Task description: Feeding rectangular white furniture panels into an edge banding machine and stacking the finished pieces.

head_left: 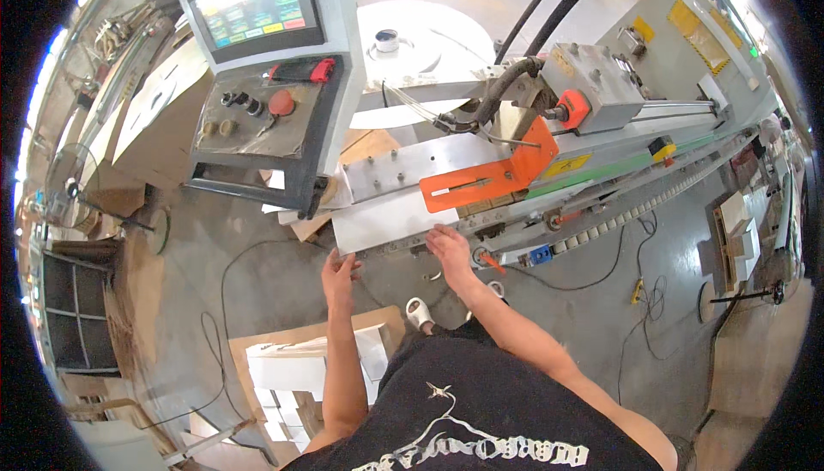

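A long grey machine point(601, 140) with an orange guard point(498, 175) and a hanging control panel point(266, 67) carries a flat, pale rectangular metal sheet point(386, 218) lying at its near edge, just below the guard. The right hand point(448, 243), arm extended, rests flat on the sheet's lower right edge with fingers spread; the left hand point(339, 267) meets the lower left corner, fingers loose, gripping nothing visibly.

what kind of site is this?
Likely a factory or sheet-metal workshop: a long machine with a touchscreen control panel, a flat metal sheet under both hands, cables across a concrete floor.
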